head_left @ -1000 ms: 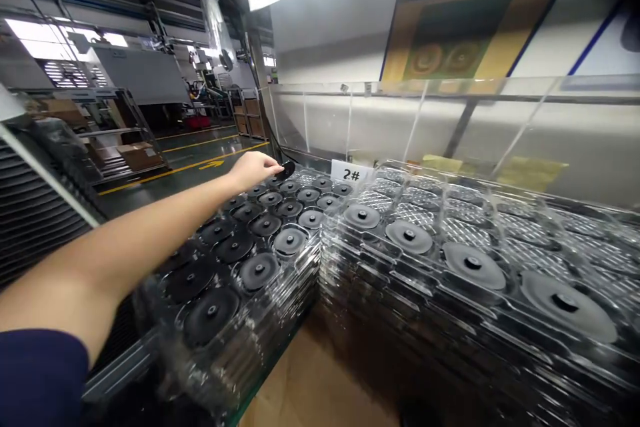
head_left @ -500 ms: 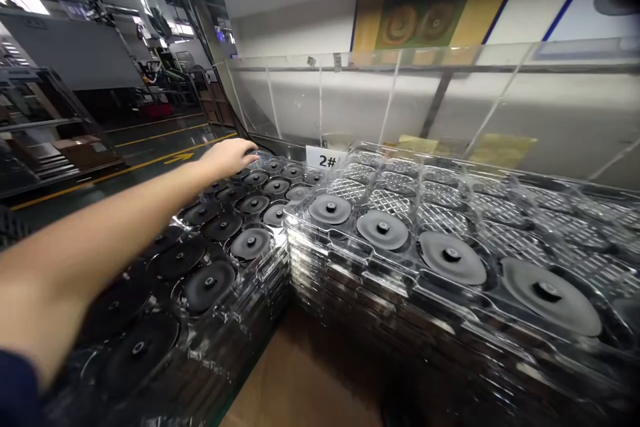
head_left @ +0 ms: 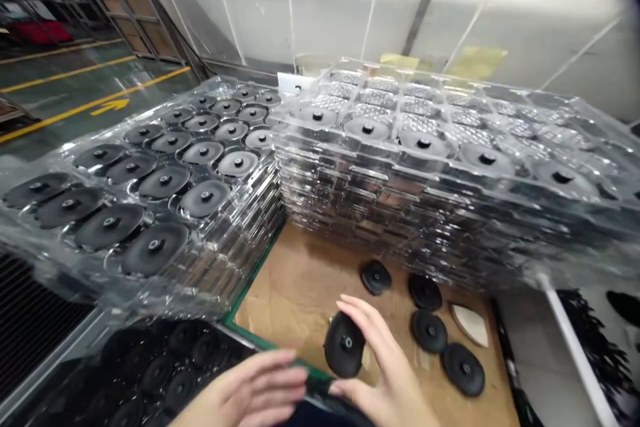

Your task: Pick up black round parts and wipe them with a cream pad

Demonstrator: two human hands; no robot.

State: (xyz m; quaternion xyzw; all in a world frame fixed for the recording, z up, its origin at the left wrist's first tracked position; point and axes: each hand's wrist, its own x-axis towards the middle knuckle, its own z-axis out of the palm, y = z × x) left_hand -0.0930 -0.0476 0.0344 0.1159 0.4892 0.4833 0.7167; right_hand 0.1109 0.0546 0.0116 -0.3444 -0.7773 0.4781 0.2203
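Note:
My right hand (head_left: 383,370) is low in the middle of the view, its fingers curled round a black round disc (head_left: 343,345) that it holds on edge above the brown cardboard sheet (head_left: 295,293). My left hand (head_left: 250,390) is close beside it at the bottom edge, blurred, with its fingers stretched toward the right hand. Its fingertips meet a dark piece (head_left: 320,392) between the two hands, and I cannot tell whether it grips that piece. Several loose black discs (head_left: 429,330) lie on the cardboard just right of my hands.
A stack of clear trays full of black discs (head_left: 165,180) stands at the left. A taller stack (head_left: 425,167) stands behind and right. A black tray of discs (head_left: 160,367) sits bottom left. A white wedge-shaped piece (head_left: 470,323) lies on the cardboard. Clear panels (head_left: 350,7) wall the back.
My left arm has drawn back from the far end of the left tray stack to the bottom of the view. The camera has tipped down, and my right hand has come into view.

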